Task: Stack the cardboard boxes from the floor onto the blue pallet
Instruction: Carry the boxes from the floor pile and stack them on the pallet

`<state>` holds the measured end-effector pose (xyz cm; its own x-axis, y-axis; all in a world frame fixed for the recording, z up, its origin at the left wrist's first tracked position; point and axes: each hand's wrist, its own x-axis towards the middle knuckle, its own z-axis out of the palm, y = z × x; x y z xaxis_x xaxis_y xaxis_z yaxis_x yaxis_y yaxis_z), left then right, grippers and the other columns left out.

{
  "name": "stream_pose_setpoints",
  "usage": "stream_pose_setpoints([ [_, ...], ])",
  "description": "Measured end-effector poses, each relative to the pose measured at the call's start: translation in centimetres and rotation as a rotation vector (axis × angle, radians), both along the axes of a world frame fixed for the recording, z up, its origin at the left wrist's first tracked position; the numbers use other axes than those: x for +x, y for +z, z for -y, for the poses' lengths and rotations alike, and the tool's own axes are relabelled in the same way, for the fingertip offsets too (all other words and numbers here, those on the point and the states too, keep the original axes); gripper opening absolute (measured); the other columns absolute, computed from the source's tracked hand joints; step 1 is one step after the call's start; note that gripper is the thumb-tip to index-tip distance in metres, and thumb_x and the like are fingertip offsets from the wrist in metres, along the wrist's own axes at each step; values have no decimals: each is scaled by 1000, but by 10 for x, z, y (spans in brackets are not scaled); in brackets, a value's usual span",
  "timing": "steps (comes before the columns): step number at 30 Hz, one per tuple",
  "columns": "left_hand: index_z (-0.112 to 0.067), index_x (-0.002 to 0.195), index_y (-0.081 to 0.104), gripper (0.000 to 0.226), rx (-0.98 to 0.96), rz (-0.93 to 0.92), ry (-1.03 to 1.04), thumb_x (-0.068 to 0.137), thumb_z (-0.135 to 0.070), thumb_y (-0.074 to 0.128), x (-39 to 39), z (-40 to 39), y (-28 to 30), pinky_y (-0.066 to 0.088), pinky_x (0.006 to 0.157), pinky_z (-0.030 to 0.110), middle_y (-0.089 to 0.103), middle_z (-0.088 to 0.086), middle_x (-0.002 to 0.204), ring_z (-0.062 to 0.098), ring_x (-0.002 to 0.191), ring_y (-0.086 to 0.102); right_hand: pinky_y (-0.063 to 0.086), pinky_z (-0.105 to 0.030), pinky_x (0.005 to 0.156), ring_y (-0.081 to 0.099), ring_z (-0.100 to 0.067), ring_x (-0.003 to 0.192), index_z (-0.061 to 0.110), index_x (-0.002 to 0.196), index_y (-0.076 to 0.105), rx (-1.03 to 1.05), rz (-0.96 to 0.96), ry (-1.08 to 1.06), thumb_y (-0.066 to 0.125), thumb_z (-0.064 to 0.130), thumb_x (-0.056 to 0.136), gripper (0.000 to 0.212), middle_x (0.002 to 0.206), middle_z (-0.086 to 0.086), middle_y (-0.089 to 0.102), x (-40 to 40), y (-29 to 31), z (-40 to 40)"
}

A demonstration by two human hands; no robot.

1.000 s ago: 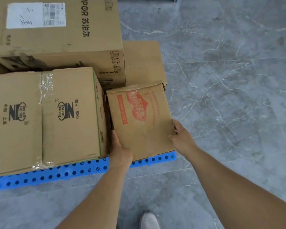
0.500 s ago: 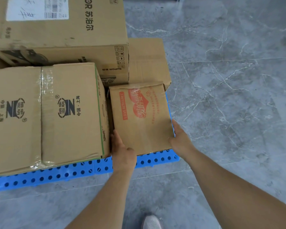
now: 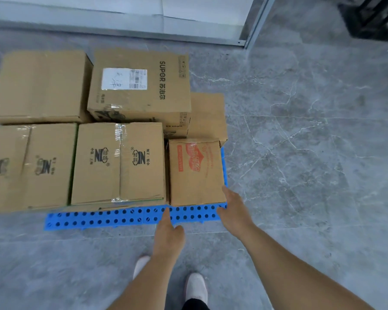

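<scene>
A small cardboard box with red print (image 3: pixel 196 173) rests on the right front corner of the blue pallet (image 3: pixel 103 218). Beside it on its left stands a taped box with a black logo (image 3: pixel 119 162), and a second such box (image 3: pixel 29 166) stands further left. Behind them are a SUPOR box (image 3: pixel 141 86), a plain box (image 3: pixel 40 86) and a lower plain box (image 3: pixel 207 115). My left hand (image 3: pixel 169 233) hovers over the pallet's front edge, fingers loose, holding nothing. My right hand (image 3: pixel 233 209) is at the red-print box's front right corner, fingers relaxed; whether it touches the box I cannot tell.
Grey marbled floor (image 3: pixel 300 153) lies open to the right of the pallet and in front of it. A wall base and a metal frame post (image 3: pixel 253 23) run along the back. Something dark (image 3: pixel 374 16) sits at the far right. My white shoes (image 3: pixel 195 287) are below.
Both hands have come off the red-print box, which now sits on the pallet. My left hand has drawn back to the pallet's front edge. The view has pulled back and up.
</scene>
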<state>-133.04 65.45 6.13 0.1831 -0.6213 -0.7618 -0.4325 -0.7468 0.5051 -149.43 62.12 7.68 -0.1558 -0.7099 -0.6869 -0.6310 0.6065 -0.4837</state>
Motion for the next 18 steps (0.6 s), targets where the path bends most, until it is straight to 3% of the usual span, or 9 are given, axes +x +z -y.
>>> stream_pose_setpoints([
  [1, -24, 149, 12, 65, -4, 15, 2, 93, -7, 39, 5, -5, 13, 44, 62, 17, 24, 3, 154, -2, 65, 47, 43, -3, 59, 36, -14, 129, 24, 150, 13, 9, 0, 12, 42, 5, 94, 66, 156, 2, 12, 4, 13, -4],
  [2, -23, 150, 13, 64, -12, 34, 2, 93, -8, 40, 11, -10, 26, 40, 58, 11, 25, 3, 154, -5, 61, 42, 42, -2, 61, 32, -16, 133, 23, 150, 12, 9, -2, 28, 43, 6, 95, 66, 157, 2, 11, 7, 26, -8],
  [3, -22, 150, 13, 64, -18, 52, 4, 94, -9, 41, 15, -14, 39, 37, 53, 8, 26, 3, 154, -7, 57, 36, 42, -3, 74, 28, -17, 137, 22, 151, 12, 3, -3, 48, 43, 7, 95, 65, 157, 1, 11, 11, 39, -11],
  [5, -21, 150, 13, 63, -18, 76, 19, 94, -12, 42, 24, -22, 63, 35, 53, 5, 25, 3, 154, -8, 57, 35, 33, -18, 98, 23, -19, 140, 21, 151, 12, -5, 3, 87, 43, 8, 96, 64, 156, 0, 12, 18, 66, -16],
  [7, -21, 150, 13, 63, -23, 76, 55, 95, -14, 43, 32, -30, 88, 39, 61, 5, 24, 3, 154, -2, 75, 51, 32, -24, 100, 28, -20, 137, 19, 150, 16, -6, 9, 119, 42, 7, 95, 62, 154, 0, 17, 28, 93, -20],
  [8, -20, 150, 13, 63, -40, 72, 75, 95, -16, 44, 36, -33, 99, 44, 73, 8, 24, 3, 154, 6, 93, 57, 36, -25, 99, 34, -20, 132, 18, 149, 20, -19, 11, 137, 42, 6, 94, 61, 152, -2, 21, 34, 106, -21],
  [10, -20, 150, 13, 65, -65, 71, 85, 94, -20, 47, 42, -36, 120, 38, 101, 30, 25, 4, 154, 21, 130, 42, 42, -33, 100, 41, -21, 126, 17, 146, 27, -56, 5, 187, 42, 5, 91, 58, 147, -4, 30, 47, 129, -22],
  [12, -22, 150, 12, 68, -90, 64, 115, 93, -24, 50, 49, -38, 140, 35, 103, 39, 27, 4, 153, 24, 136, 34, 40, -39, 104, 39, -23, 129, 18, 146, 25, -76, -16, 232, 43, 7, 91, 59, 148, -5, 30, 61, 151, -23],
  [18, -23, 150, 11, 71, -177, 88, 192, 92, -31, 53, 89, -42, 194, 27, 110, 44, 21, 3, 155, 23, 141, 22, 35, -35, 102, 36, -21, 131, 19, 147, 22, -159, -45, 373, 46, 22, 95, 58, 149, -3, 27, 108, 202, -22],
])
